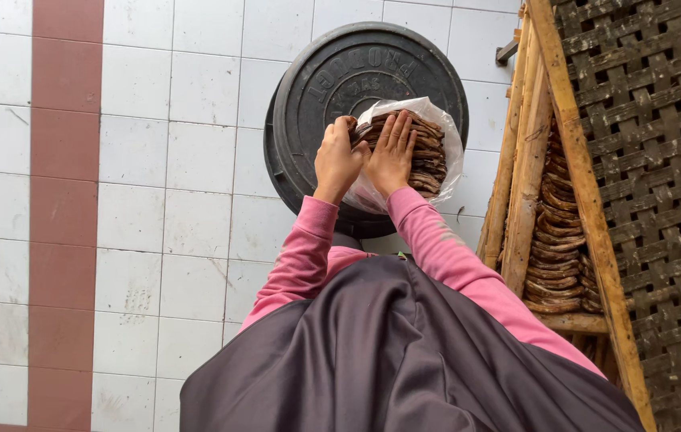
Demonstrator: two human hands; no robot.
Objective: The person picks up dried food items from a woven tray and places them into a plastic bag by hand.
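- The left hand (336, 160) sits at the upper middle of the frame, its grip curled closed on the left edge of the stack of brown flat pieces (427, 156) and the bag rim there.
- The right hand (392, 154) lies just beside it, fingers spread flat and pressing down on top of the stack; its grip is wide, holding nothing.
- The stack stands inside a clear plastic bag (450, 136) whose mouth is rolled open around it, and the bag rests on the round black lid (316, 88) of a dark container on the white tiled floor (156, 200).
- To do this well, I judge the flat palm should bear evenly across the top so the thin pieces settle without cracking, while the curled hand keeps the bag wall taut and away from the edges.
- The pieces look brittle and layered; pressure on one side only could tip the pile toward the right of the lid.
- At the right of the frame, more of the same brown pieces (552, 256) are piled in a wooden frame rack (588, 184), beside a woven bamboo panel (660, 160), well apart from the hands.
- Pink sleeves (444, 248) and a dark garment (388, 352) fill the lower middle.
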